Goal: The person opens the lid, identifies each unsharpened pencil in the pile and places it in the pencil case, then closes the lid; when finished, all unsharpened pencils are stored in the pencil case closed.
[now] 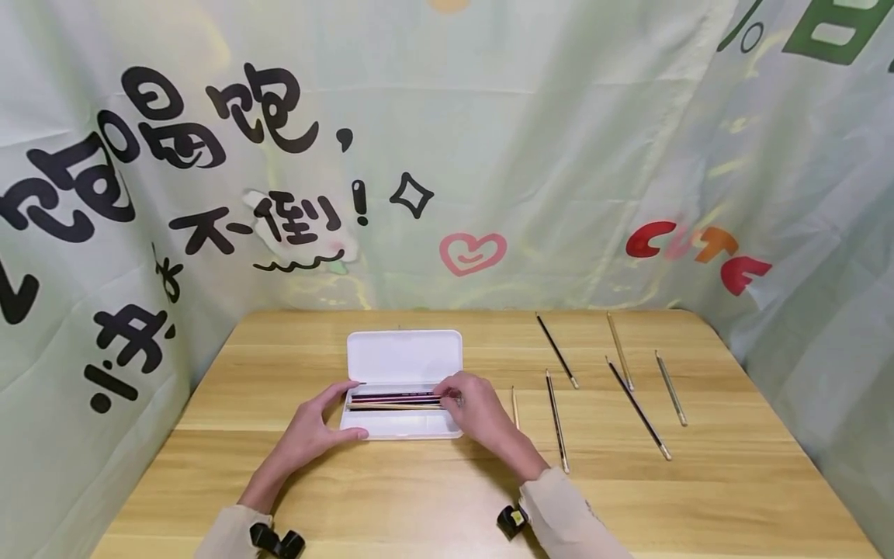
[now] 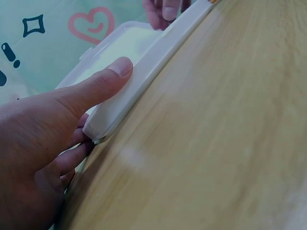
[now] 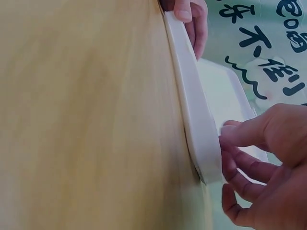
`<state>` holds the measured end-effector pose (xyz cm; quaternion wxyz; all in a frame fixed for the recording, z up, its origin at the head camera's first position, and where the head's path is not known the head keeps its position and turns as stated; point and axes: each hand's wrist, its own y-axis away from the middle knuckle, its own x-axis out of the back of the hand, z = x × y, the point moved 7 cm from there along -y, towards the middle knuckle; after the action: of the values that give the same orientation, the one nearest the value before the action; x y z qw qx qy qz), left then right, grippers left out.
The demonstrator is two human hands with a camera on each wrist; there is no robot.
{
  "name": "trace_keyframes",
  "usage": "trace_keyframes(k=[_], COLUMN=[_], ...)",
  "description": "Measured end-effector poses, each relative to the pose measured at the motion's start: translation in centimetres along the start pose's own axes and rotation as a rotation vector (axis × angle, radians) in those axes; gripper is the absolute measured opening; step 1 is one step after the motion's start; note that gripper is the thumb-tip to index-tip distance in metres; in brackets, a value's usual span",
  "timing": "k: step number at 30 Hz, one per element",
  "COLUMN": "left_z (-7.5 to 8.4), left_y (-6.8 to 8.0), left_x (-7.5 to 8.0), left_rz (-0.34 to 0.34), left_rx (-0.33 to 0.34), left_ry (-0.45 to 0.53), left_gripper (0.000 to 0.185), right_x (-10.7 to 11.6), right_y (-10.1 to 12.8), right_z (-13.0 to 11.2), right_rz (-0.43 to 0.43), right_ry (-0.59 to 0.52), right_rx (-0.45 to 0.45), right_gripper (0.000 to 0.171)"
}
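Observation:
A white pencil case (image 1: 408,425) lies on the wooden table with its lid (image 1: 405,357) raised at the back. Several pencils (image 1: 391,406), dark and natural-wood ones, lie lengthwise inside. My left hand (image 1: 310,428) holds the case's left end, thumb over the front wall, as the left wrist view also shows; its other fingers are partly hidden behind the case. At the right end, my right hand (image 1: 482,407) reaches over the rim with thumb and forefinger pinching the end of a pencil, which the fingers largely cover. In the right wrist view the case's outer wall (image 3: 192,105) hides the pencils.
To the right lie several loose pencils, among them a black one (image 1: 556,419), another dark one (image 1: 639,409), a wooden one (image 1: 619,349) and a grey one (image 1: 671,388). A short wooden pencil (image 1: 515,407) shows beside my right wrist. A printed curtain (image 1: 559,171) hangs behind the table.

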<state>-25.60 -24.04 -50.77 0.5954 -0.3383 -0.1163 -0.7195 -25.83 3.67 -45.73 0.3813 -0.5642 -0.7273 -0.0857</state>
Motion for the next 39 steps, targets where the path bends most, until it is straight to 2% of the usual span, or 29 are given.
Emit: trace_keyframes(k=[4, 7, 9, 13, 16, 20, 25, 29, 31, 34, 39], left_z=[0.1, 0.1, 0.1, 0.0, 0.0, 0.1, 0.2, -0.1, -0.2, 0.0, 0.4], left_y=[0.0, 0.0, 0.0, 0.1, 0.1, 0.1, 0.1, 0.2, 0.3, 0.2, 0.1], left_x=[0.1, 0.0, 0.0, -0.1, -0.1, 0.0, 0.0, 0.0, 0.0, 0.0, -0.1], left_rz=[0.006, 0.008, 0.009, 0.008, 0.005, 0.008, 0.023, 0.039, 0.039, 0.016, -0.008], left_rx=[-0.008, -0.006, -0.007, 0.000, 0.003, -0.005, -0.014, 0.006, 0.010, -0.008, -0.042], left_ry=[-0.003, -0.002, -0.002, -0.002, -0.004, 0.005, 0.042, 0.055, 0.061, 0.106, 0.103], left_gripper=[0.083, 0.082, 0.082, 0.083, 0.083, 0.085, 0.095, 0.101, 0.106, 0.107, 0.088], right_x=[1.7, 2.7, 3.1, 3.1, 2.8, 2.6, 2.7, 2.7, 2.8, 2.9, 2.5], right_y=[-0.2, -0.4, -0.4, -0.4, -0.5, -0.6, -0.6, -0.5, -0.4, -0.3, 0.3], right_z=[0.7, 1.8, 2.5, 3.8, 4.4, 4.5, 4.6, 4.8, 4.7, 4.4, 3.8], right_rz=[0.146, 0.238, 0.273, 0.284, 0.263, 0.236, 0.197, 0.151, 0.109, -0.005, -0.229], right_ry=[-0.082, -0.153, -0.194, -0.274, -0.355, -0.454, -0.583, -0.636, -0.633, -0.578, -0.452], right_rx=[-0.006, -0.062, -0.105, -0.195, -0.247, -0.268, -0.327, -0.375, -0.377, -0.336, -0.210], right_gripper=[0.018, 0.020, 0.023, 0.029, 0.031, 0.031, 0.028, 0.030, 0.029, 0.026, 0.035])
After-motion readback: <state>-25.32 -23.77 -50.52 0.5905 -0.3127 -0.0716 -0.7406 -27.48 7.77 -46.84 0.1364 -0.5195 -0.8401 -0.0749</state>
